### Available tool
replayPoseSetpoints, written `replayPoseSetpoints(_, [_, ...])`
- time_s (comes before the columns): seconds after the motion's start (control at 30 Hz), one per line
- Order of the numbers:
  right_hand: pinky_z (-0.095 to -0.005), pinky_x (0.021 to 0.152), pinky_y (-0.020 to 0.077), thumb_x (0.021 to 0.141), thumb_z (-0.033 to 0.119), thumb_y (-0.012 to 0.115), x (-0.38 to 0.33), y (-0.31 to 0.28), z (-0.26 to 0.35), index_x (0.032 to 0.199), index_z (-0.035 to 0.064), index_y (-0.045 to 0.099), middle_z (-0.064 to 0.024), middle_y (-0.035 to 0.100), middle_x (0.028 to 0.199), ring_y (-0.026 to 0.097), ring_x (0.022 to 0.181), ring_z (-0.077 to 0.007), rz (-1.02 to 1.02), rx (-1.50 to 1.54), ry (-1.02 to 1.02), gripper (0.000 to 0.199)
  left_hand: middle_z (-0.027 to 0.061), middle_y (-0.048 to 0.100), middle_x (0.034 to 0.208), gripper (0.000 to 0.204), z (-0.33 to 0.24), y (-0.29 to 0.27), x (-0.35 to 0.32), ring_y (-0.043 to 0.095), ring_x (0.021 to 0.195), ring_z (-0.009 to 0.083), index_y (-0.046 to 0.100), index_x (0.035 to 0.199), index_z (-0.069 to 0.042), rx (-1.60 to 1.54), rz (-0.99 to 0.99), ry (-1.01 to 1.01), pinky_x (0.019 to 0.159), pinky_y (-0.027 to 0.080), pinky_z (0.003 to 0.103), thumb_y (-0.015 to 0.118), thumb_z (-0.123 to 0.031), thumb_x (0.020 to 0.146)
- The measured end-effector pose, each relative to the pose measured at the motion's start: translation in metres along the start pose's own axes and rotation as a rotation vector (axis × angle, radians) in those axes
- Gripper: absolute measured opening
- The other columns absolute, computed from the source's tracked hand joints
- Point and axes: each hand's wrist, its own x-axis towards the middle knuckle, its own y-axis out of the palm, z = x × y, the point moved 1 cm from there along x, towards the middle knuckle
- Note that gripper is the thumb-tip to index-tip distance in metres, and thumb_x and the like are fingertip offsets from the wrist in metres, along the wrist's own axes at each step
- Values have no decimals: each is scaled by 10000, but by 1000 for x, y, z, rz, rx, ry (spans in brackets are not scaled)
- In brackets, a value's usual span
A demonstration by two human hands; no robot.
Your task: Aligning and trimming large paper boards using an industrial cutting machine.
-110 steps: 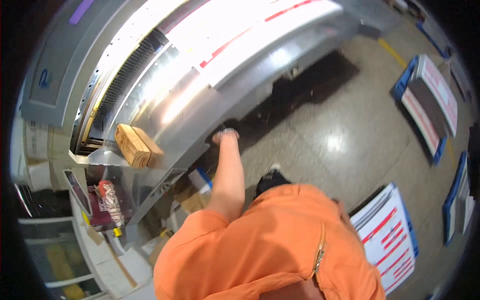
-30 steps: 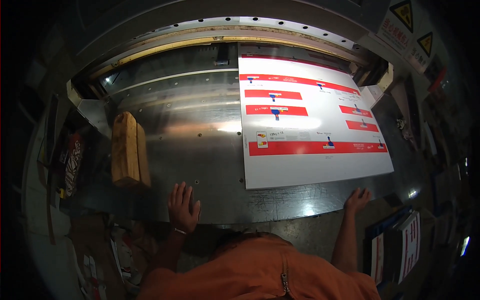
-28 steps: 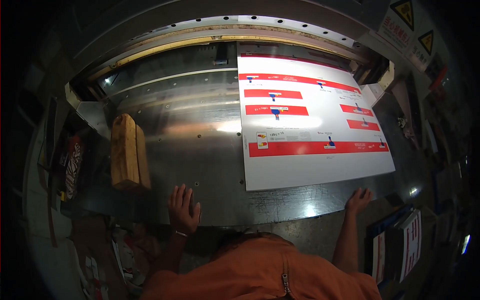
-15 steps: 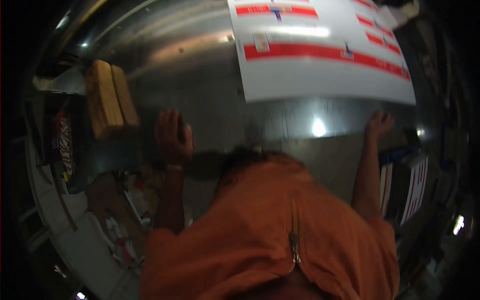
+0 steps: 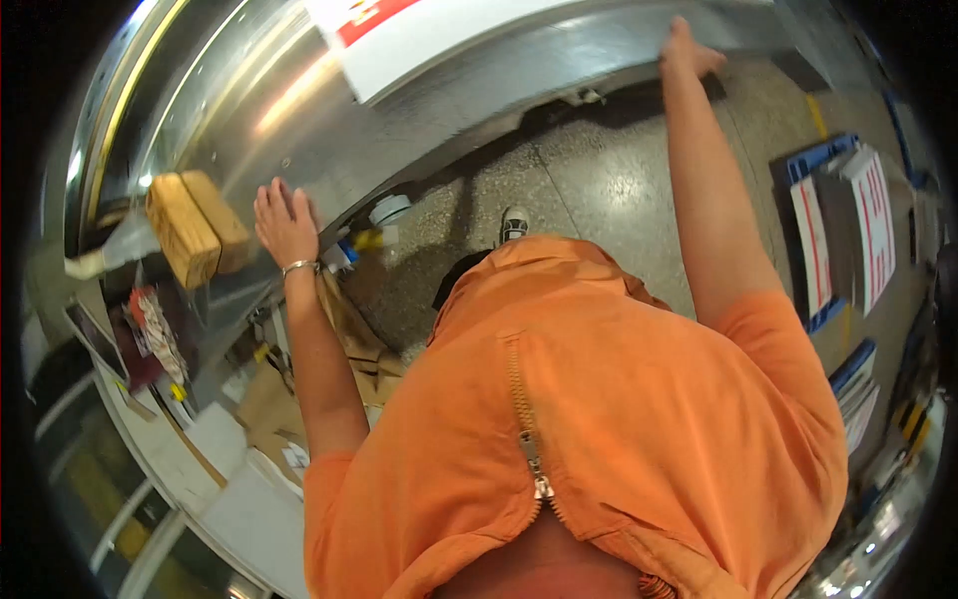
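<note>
The metal counter (image 5: 469, 90) is crossing the view from 9 o'clock up to 1 o'clock, and its grey surface is reflecting light, most strongly in a streak near 11 o'clock. Beyond its edge, the speckled floor (image 5: 619, 150) is showing toward 1 and 2 o'clock. Printed boards (image 5: 873, 230) are standing at 3 o'clock over a blue base (image 5: 824, 317), and brown cardboard (image 5: 274, 404) is lying at 8 o'clock.

The person, in an orange shirt (image 5: 639, 419), is keeping the two hands wide apart from each other. At 10 o'clock the left hand (image 5: 287, 225) is resting palm down at the counter's near edge, its fingers a little spread and pointing toward 11 o'clock; a bracelet (image 5: 299, 267) is circling the wrist. At 1 o'clock the right hand (image 5: 689, 55) is lying at the edge too, with its arm straight and its fingers extending loosely; how firmly it is pressing, I cannot tell.

Between 11 and 12 o'clock, the printed sheet (image 5: 399, 62) is lying flat on the counter, white with a red band, and the border of the view is cutting it. Its nearest corner is pointing toward 7 o'clock. Two wooden blocks (image 5: 183, 232) are standing side by side, near the left hand at its 9 o'clock.
</note>
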Motion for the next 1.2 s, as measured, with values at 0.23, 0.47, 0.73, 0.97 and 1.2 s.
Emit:
replayPoseSetpoints(0.23, [-417, 1114, 199, 714, 398, 708, 3, 7, 4, 1423, -26, 56, -202, 119, 1487, 176, 1359, -362, -153, -210, 1, 1053, 121, 246, 1480, 571, 15, 6, 5, 206, 1365, 301, 303, 1412, -180, 45, 103, -56, 1072, 162, 503, 323, -487, 931])
replayPoseSetpoints(0.47, [-522, 1107, 130, 691, 439, 741, -47, 21, 33, 1417, 1, -106, -238, -32, 1490, 41, 1383, -388, -70, -70, 12, 1199, 188, 475, 1296, 456, 39, -24, 6, 419, 1206, 340, 461, 1295, -31, 159, 34, 194, 1026, 308, 433, 453, -309, 933])
replayPoseSetpoints(0.73, [-433, 868, 443, 825, 352, 558, -57, -15, -11, 1145, 32, 535, -232, 575, 1090, 539, 1039, -386, 447, -411, -243, 453, 224, 518, 1212, 539, 54, -49, 49, 505, 1097, 383, 477, 1234, 19, 187, -440, 438, 951, 392, 462, 606, -318, 833])
replayPoseSetpoints(0.97, [-446, 841, 464, 829, 263, 556, -403, -332, -233, 1185, 43, 547, -215, 585, 1122, 576, 1008, -356, 539, -1019, 531, 419, 253, 336, 1380, 695, -93, -92, 87, 408, 1209, 412, 400, 1339, -63, -194, -31, 408, 989, 328, 534, 585, -478, 814])
replayPoseSetpoints(1.2, [-434, 749, 494, 786, 241, 575, -648, -489, -244, 998, 49, 647, -187, 642, 946, 619, 851, -331, 264, -981, 1177, 294, 280, 273, 1405, 721, -167, -65, 110, 269, 1284, 469, 398, 1337, -58, -201, 71, 742, 959, 278, 647, 500, -561, 831])
